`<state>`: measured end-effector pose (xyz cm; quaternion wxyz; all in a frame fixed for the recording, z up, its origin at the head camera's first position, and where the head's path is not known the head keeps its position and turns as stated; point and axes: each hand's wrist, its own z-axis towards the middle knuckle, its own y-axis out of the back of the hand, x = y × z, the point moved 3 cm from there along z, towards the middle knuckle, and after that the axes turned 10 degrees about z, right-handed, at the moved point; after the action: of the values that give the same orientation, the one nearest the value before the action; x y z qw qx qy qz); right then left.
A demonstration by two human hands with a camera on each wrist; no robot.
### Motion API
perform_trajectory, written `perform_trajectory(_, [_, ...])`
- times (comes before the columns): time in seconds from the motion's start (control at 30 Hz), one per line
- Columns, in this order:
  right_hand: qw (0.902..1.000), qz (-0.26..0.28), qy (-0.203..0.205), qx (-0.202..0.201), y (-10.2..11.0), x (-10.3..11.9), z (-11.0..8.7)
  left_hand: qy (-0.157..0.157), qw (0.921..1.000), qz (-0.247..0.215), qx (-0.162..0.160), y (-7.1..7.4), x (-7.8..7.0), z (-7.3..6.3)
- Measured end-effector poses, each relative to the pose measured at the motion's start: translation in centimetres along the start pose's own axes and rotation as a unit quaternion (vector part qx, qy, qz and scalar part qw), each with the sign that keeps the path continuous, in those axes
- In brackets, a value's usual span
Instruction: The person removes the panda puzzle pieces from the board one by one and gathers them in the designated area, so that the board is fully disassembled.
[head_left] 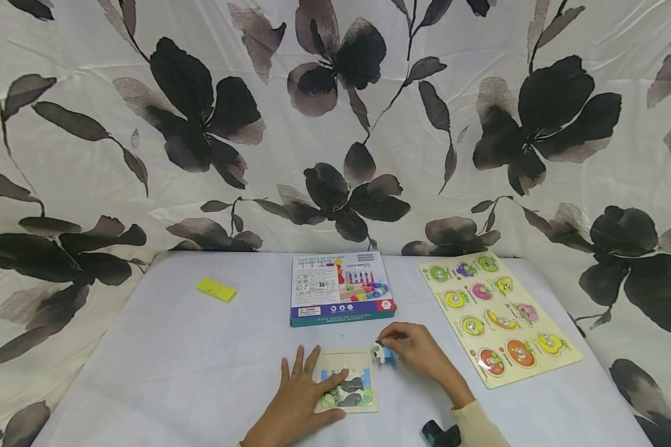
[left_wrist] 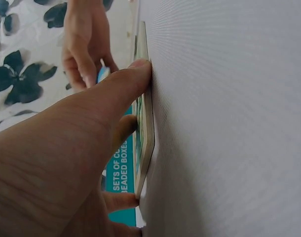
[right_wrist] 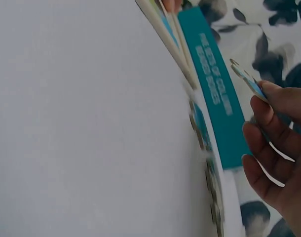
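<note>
A small wooden jigsaw puzzle [head_left: 349, 397] with a panda picture lies in its pale frame on the table. My left hand [head_left: 297, 400] rests on it with fingers spread, the thumb and fingers along its edges and over the picture. In the left wrist view the thumb [left_wrist: 135, 74] presses on the tray's edge. Just right of the tray, my right hand [head_left: 416, 347] pinches a jigsaw piece [right_wrist: 246, 79] between thumb and index finger, raised above the table. More loose pieces [right_wrist: 201, 126] lie on the cloth beside the tray in the right wrist view.
Behind the puzzle lies a flat beaded-toy box [head_left: 341, 288]. A fruit peg board [head_left: 497, 320] is at the right, a yellow block [head_left: 217, 290] at the back left. Near the right sleeve sits a black object [head_left: 440, 434]. A floral curtain [head_left: 335, 124] hangs behind the table.
</note>
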<state>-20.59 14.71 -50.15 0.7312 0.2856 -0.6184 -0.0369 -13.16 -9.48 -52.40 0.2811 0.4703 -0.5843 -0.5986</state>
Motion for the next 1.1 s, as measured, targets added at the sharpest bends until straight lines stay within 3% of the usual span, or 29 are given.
perform_trajectory(0.33, [0.9970,-0.018,-0.029,-0.070,4.5,-2.4,-2.0,0.003,0.9999,-0.010,-0.001,-0.1,0.0,0.0])
perform_trajectory(0.53, [0.9946,-0.030,-0.027,-0.095,6.4,-3.5,-3.3,0.005,0.9999,-0.008,-0.009,-0.1,0.0,-0.1])
perform_trajectory(0.77, [0.9909,-0.032,-0.065,-0.113,7.6,-4.5,-4.7,-0.003,0.9997,-0.005,-0.024,-0.1,0.0,-0.1])
perform_trajectory(1.1, [0.9892,-0.052,-0.073,-0.115,8.5,-5.2,-5.3,-0.003,0.9997,-0.003,-0.024,-0.3,0.0,-0.1])
